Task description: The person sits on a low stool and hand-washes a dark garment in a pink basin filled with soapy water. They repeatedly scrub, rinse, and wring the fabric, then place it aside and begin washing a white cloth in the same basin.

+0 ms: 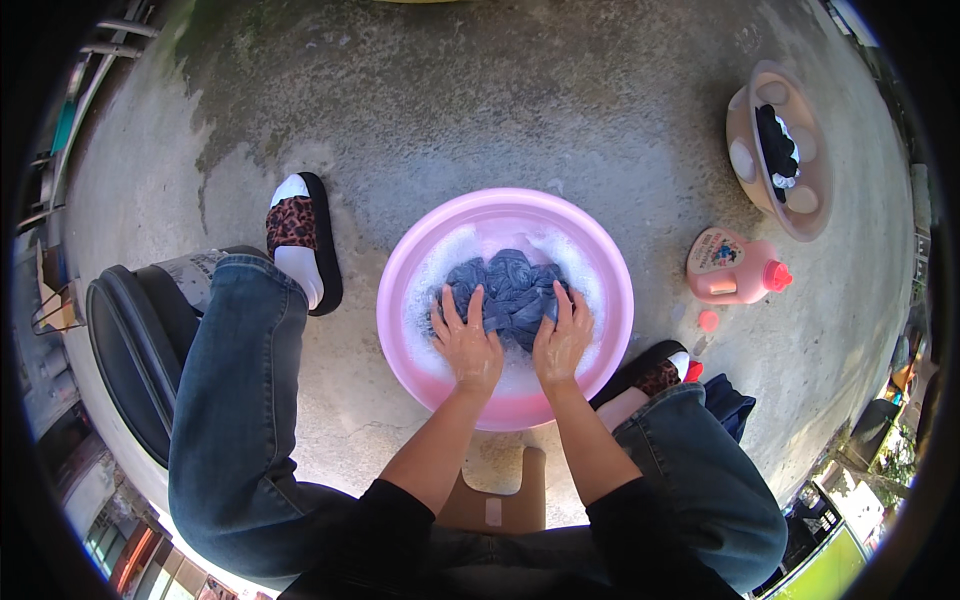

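Observation:
A round pink plastic basin (pixel 504 196) sits on the concrete floor in front of me, with white suds (pixel 571 253) and water inside. Dark blue-grey wet cloth (pixel 511 274) lies bunched in the middle of it. My left hand (pixel 466 341) rests on the near left part of the cloth, its wet fingers spread and fingertips on top. On the near right part, my right hand (pixel 564 337) touches the cloth with its fingers bent and somewhat apart. Neither hand shows a closed grasp. The cloth's underside is hidden by suds.
Right of the basin are a pink detergent jug (pixel 724 266) with a red cap and a small pink cap (pixel 708 321). Farther off, a beige basin (pixel 814 142) holds black and white cloth. A dark lidded bin (pixel 139 352) stands by my left leg; dark blue fabric (pixel 729 405) lies at right.

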Motion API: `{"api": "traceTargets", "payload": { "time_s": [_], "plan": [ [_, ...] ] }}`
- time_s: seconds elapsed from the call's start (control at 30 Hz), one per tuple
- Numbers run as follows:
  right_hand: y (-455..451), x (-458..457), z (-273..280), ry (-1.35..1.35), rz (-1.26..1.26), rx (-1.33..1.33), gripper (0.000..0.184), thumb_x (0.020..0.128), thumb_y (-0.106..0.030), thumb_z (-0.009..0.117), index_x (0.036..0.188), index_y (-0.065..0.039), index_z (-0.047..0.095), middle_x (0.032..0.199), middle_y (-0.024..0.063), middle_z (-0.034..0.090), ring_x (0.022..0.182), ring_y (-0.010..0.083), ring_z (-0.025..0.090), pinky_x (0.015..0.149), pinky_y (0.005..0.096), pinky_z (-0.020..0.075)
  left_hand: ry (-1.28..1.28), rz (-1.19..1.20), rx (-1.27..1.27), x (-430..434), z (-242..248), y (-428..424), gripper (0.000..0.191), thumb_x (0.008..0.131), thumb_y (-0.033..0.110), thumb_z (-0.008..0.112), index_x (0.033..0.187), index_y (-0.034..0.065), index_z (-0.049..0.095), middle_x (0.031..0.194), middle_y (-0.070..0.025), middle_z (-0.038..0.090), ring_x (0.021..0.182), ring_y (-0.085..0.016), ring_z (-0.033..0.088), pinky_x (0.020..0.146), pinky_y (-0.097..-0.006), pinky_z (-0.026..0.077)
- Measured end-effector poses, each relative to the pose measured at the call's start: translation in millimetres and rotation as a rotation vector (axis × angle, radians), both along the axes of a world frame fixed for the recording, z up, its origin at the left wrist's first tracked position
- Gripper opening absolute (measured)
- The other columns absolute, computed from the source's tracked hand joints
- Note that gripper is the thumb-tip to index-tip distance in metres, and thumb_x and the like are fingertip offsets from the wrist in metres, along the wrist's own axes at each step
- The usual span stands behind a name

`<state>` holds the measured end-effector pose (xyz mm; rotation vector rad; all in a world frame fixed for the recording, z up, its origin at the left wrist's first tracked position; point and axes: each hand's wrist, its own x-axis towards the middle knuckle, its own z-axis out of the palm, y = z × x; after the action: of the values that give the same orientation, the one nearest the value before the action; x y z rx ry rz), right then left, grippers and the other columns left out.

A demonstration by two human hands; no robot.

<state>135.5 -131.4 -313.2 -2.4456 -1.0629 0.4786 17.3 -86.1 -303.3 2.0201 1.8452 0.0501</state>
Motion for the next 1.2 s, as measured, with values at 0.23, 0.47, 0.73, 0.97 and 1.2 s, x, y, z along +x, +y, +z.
{"api": "traceTargets", "payload": {
  "time_s": [0.23, 0.47, 0.73, 0.97, 1.2],
  "plan": [
    [7.0, -23.1, -60.2, -0.127, 0.252, -0.025, 0.068, 0.075, -0.016, 0.06, 0.141, -0.017, 0.041, 0.135, 0.021, 0.044, 0.122, 0.0431, 0.04, 0.101, 0.059, 0.0288, 0.254, -0.411, -0.431, -8.0, -51.9, 33.9, 0.063, 0.079, 0.024, 0.061, 0.14, 0.0256, 0.042, 0.149, -0.0098, 0.029, 0.141, -0.039, 0.014, 0.102, -0.0664, 0.02],
    [50.3, 4.7, -102.9, 0.42, 0.347, -0.488, 0.052, 0.085, -0.017, 0.049, 0.136, -0.012, 0.043, 0.124, 0.0202, 0.053, 0.121, 0.0355, 0.046, 0.106, 0.0591, 0.0249, 0.275, -0.365, -0.485, -4.4, -97.8, 52.9, 0.078, 0.08, 0.056, 0.052, 0.142, 0.0092, 0.038, 0.151, -0.0177, 0.025, 0.138, -0.038, 0.022, 0.11, -0.0607, 0.012],
    [88.9, 23.7, -41.9, -0.003, 0.302, -0.199, 0.025, 0.088, -0.016, 0.05, 0.111, -0.008, 0.057, 0.101, 0.0209, 0.062, 0.101, 0.0443, 0.053, 0.09, 0.0486, 0.0402, 0.224, -0.435, -0.479, 18.5, -32.6, 110.5, 0.046, 0.081, 0.027, 0.059, 0.123, 0.0064, 0.057, 0.12, -0.0194, 0.059, 0.114, -0.032, 0.056, 0.097, -0.0436, 0.043],
    [37.4, 73.7, 84.3, 0.209, 0.223, -0.14, 0.024, 0.088, -0.012, 0.049, 0.109, -0.004, 0.06, 0.097, 0.0254, 0.063, 0.095, 0.0412, 0.059, 0.084, 0.0469, 0.0455, -0.003, -0.242, -0.345, -47.6, 65.2, 126.2, 0.035, 0.086, 0.011, 0.05, 0.119, 0.0032, 0.057, 0.107, -0.0234, 0.063, 0.102, -0.039, 0.06, 0.091, -0.0466, 0.047],
    [25.2, 66.0, 283.3, 0.262, 0.427, 0.175, 0.02, 0.088, -0.005, 0.051, 0.106, -0.005, 0.059, 0.084, 0.0247, 0.061, 0.079, 0.0414, 0.06, 0.071, 0.0418, 0.0471, -0.367, -0.351, -0.047, -57.1, 211.5, 114.9, 0.024, 0.084, 0.007, 0.053, 0.106, 0.0017, 0.061, 0.093, -0.0246, 0.065, 0.092, -0.043, 0.061, 0.08, -0.0465, 0.048]
  ]
}}
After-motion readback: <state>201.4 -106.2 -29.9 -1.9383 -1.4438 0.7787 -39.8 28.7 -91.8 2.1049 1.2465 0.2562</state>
